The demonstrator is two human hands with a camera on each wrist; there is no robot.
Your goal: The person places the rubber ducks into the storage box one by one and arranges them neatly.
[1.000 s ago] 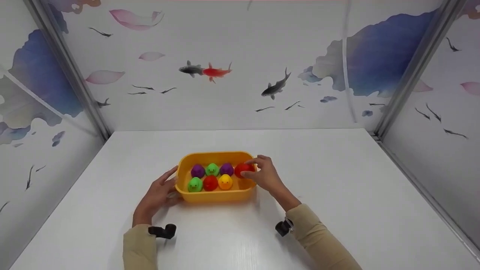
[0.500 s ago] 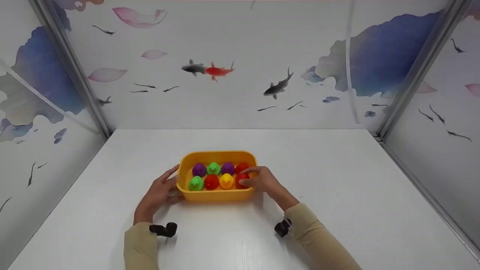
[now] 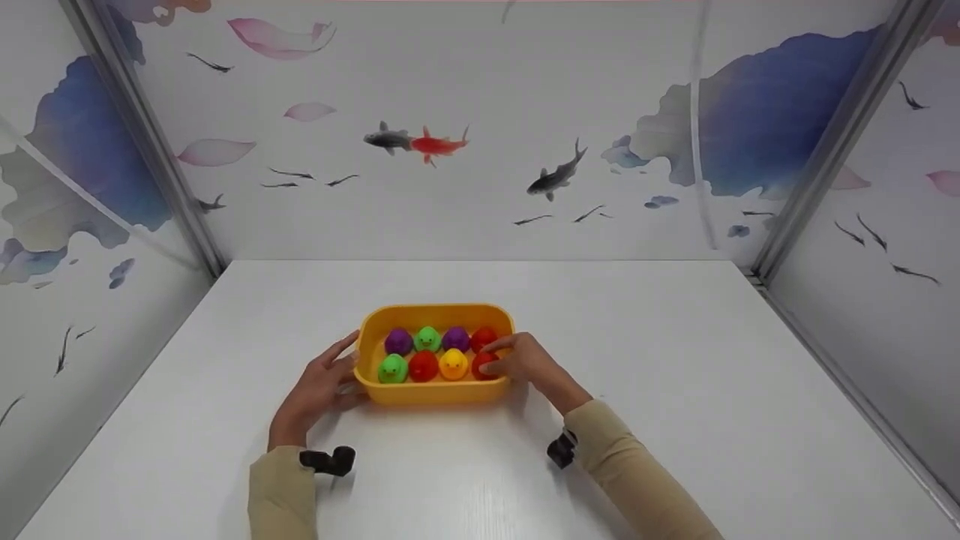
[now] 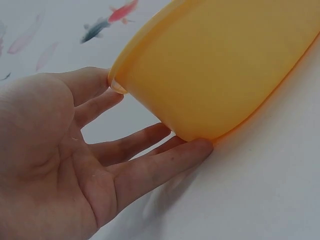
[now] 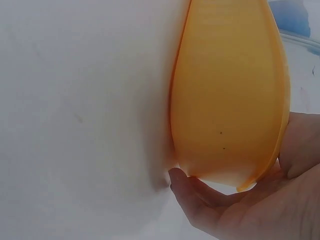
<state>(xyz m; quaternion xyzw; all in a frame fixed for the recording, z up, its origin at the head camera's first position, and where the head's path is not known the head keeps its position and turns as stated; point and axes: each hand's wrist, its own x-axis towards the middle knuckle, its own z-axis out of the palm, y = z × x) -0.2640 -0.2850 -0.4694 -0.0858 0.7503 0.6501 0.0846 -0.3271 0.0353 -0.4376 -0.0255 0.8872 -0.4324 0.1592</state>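
An orange-yellow plastic tub (image 3: pixel 435 394) stands on the white table, holding small toy ducks in two rows. In the front row are a green duck (image 3: pixel 392 368), a red duck (image 3: pixel 423 366), a yellow duck (image 3: pixel 453 364) and another red duck (image 3: pixel 480 364). Behind them are purple ones (image 3: pixel 398 341), a green one and a red one (image 3: pixel 484 337). My right hand (image 3: pixel 529 360) reaches over the tub's right end, thumb and finger pinching the front-right red duck, partly hidden. My left hand (image 3: pixel 319 386) touches the tub's left end with fairly straight fingers, from rim to base.
The white table (image 3: pixel 637 337) surrounds the tub. White panels (image 3: pixel 480 75) painted with fish and petals rise at the back and sides, joined by metal posts (image 3: pixel 150 142). A black wrist camera (image 3: pixel 328 460) sits at the left sleeve, another at the right.
My right hand has moved from the tub's back-right corner toward the front right. Two red ducks now show at the right end, where one showed before. My left hand stays in place.
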